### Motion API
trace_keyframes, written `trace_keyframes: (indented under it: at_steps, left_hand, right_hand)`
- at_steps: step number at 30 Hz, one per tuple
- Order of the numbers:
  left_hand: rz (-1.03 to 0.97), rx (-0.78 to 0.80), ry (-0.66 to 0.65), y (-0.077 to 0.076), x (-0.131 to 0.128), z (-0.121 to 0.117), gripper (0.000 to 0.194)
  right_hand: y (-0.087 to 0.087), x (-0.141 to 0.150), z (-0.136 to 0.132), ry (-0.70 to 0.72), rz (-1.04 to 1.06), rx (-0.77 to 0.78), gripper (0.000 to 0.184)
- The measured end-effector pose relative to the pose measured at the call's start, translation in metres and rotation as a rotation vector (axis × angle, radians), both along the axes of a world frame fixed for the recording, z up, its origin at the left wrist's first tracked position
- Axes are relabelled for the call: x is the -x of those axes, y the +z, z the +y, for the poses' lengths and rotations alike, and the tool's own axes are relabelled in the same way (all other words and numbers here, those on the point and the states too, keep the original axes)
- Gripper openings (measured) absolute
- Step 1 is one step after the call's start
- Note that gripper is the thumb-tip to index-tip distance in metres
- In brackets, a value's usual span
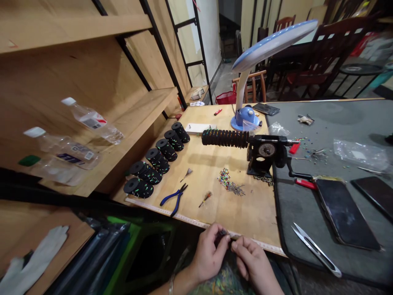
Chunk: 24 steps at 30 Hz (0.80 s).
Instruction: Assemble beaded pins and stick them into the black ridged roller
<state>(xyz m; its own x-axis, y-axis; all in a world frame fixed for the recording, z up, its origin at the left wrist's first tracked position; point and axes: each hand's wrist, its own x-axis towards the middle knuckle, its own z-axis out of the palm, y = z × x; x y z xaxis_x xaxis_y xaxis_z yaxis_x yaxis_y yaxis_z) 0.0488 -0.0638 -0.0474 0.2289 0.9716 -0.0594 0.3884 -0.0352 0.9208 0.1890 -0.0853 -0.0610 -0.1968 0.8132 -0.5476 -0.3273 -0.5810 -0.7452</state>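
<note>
Bottom centre of frame: left hand (211, 250) and right hand (250, 258) close together at desk (196, 217) edge; each grip narrow, fingertips pinching a small thin item (231, 236), details too small to tell. Above them, centre: loose beads (224, 177), metal bits beside. Blue-handled pliers (175, 199) left of centre, open. Black spools (166, 149) in a slanting row farther left. Hand-cranked winder (264, 151) right of centre; tweezers (316, 249) lower right.
</note>
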Motion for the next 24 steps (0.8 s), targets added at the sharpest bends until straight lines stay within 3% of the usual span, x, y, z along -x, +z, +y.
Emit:
trace_keyframes:
  at_steps: [12, 20, 24]
  left_hand:
    - [0.015, -0.037, -0.042, 0.005, 0.0, 0.0, 0.01]
    - [-0.008, 0.011, -0.053, 0.002, 0.001, -0.001, 0.011]
    - [-0.113, 0.101, -0.061, -0.001, 0.001, -0.003, 0.011]
  right_hand:
    - [-0.008, -0.001, -0.002, -0.046, -0.017, -0.014, 0.056]
    - [0.003, -0.004, 0.0, -0.04, -0.114, -0.073, 0.057]
    - [0.007, -0.005, 0.0, -0.046, -0.156, -0.1, 0.057]
